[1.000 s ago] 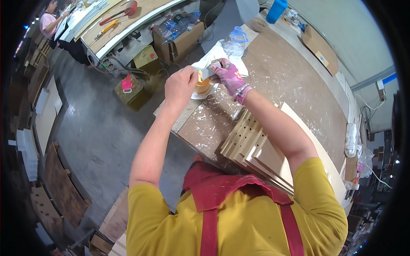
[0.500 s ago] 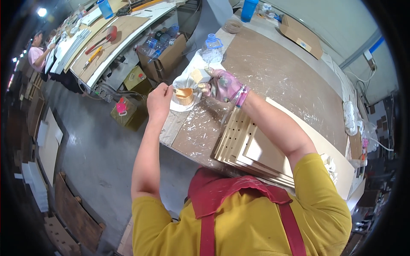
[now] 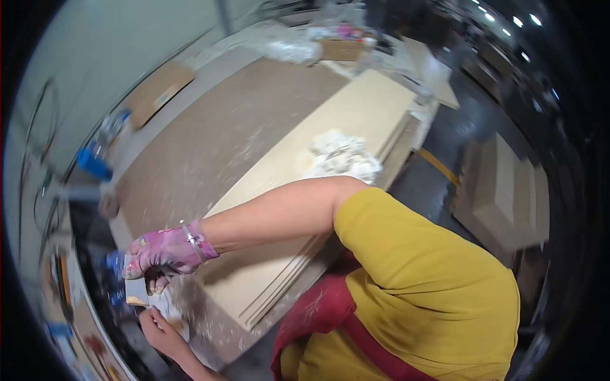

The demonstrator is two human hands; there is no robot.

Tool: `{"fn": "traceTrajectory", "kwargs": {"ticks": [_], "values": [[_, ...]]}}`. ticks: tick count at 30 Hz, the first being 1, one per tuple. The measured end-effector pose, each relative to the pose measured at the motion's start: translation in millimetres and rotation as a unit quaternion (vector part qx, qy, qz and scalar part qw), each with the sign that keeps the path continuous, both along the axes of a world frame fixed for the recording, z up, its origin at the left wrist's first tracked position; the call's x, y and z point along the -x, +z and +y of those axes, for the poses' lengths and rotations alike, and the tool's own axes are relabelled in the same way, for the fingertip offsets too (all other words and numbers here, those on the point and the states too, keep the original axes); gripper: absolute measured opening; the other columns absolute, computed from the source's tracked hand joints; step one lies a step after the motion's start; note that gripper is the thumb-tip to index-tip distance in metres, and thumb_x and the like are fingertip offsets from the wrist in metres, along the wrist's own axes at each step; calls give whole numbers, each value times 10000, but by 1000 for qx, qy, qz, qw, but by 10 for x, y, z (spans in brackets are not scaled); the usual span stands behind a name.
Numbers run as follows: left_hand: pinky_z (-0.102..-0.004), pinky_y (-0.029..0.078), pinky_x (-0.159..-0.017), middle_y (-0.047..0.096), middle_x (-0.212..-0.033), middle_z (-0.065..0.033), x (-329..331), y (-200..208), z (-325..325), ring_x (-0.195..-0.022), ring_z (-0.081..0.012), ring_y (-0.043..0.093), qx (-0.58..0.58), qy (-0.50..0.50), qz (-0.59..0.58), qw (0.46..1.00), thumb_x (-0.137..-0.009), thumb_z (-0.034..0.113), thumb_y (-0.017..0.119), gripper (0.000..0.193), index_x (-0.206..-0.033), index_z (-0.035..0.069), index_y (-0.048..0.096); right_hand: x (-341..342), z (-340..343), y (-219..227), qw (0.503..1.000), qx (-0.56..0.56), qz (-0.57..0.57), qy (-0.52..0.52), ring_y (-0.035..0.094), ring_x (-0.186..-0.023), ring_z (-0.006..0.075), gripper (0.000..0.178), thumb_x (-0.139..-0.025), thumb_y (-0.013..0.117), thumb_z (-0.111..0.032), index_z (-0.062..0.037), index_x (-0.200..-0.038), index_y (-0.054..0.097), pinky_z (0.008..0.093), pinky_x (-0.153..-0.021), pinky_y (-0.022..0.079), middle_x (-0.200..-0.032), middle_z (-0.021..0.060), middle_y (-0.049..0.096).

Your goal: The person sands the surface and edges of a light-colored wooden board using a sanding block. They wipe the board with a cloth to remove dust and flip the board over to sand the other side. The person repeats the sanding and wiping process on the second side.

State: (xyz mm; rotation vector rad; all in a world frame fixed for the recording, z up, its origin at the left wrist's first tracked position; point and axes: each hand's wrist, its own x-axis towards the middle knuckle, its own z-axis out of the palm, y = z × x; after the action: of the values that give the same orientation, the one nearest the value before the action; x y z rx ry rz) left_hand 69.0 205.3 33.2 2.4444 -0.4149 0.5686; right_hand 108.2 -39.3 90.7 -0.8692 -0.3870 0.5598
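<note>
Scraper blade (image 3: 151, 277), a small dark tool, sits in the right hand (image 3: 166, 253) at about 8 o'clock in the view. Half a second earlier both hands worked near the top centre, with the bench stretching away to 1 o'clock; the view has since swung hard, and the hands now lie low on the left while the bench runs up toward 12 o'clock. The orange-brown piece seen between the hands before is no longer clearly made out; motion blur hides the detail.

Left hand (image 3: 160, 331), bare, lies at 7 o'clock just below the right; its fingers curl, but whether they hold anything cannot be told. The right hand wears a pink glove and closes on the blade.

Workbench (image 3: 210, 146) is brown board, dusted and smeared with white filler. On it, right of the hands, lies a stack of pale panels (image 3: 286, 267), its stepped edges facing 5 o'clock. A white crumpled heap (image 3: 343, 155) rests on the long pale board toward 1 o'clock. A blue object (image 3: 94, 166) stands at 9 o'clock. At 3 o'clock, pale boards (image 3: 502, 190) stand on a dark floor.

The blade's long axis appears to run roughly 12 to 6 o'clock, tip down; blur leaves this uncertain.
</note>
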Motion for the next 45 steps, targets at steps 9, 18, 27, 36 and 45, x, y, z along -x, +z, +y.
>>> {"fn": "traceTrajectory", "kwargs": {"ticks": [9, 18, 27, 36, 45], "values": [[-420, 381, -1023, 481, -1345, -205, 639, 391, -2817, -1234, -381, 469, -42, -366, 88, 925, -807, 167, 675, 456, -1211, 17, 529, 1903, -3812, 93, 878, 19, 25, -478, 593, -1021, 260, 354, -845, 688, -248, -94, -1151, 601, 432, -828, 548, -1132, 133, 595], [-445, 441, -925, 546, -1240, -144, 1046, -27, -4666, -1130, -384, 498, -207, -462, 30, 862, -716, 239, 778, 479, -1149, 109, 619, 3626, -6623, -482, 607, 185, 76, -769, 580, -939, 127, 342, -920, 613, -167, -64, -1238, 538, 269, -740, 542, -1071, 61, 619], [-467, 413, -921, 572, -1128, -167, 647, -268, -5250, -1069, -375, 505, -148, -356, -29, 922, -736, 129, 704, 329, -1037, 39, 605, 2548, -7436, -794, 677, 385, -62, -624, 628, -864, 92, 433, -862, 526, 4, -17, -1294, 515, 188, -662, 492, -1085, 77, 654], [-477, 411, -919, 567, -1132, -175, 660, -284, -5232, -1069, -380, 501, -152, -345, -25, 926, -719, 147, 698, 337, -1019, 23, 605, 2062, -7623, -880, 703, 458, -97, -535, 653, -958, 127, 405, -835, 605, -25, -44, -1238, 573, 279, -884, 482, -1083, 87, 673], [-478, 414, -910, 561, -1137, -173, 695, -264, -5205, -1059, -384, 506, -151, -334, -18, 930, -725, 127, 689, 329, -1025, 30, 598, 2480, -7571, -865, 730, 476, -94, -481, 574, -993, 119, 435, -837, 672, -147, -65, -1253, 577, 256, -867, 466, -1115, 70, 616]]}}
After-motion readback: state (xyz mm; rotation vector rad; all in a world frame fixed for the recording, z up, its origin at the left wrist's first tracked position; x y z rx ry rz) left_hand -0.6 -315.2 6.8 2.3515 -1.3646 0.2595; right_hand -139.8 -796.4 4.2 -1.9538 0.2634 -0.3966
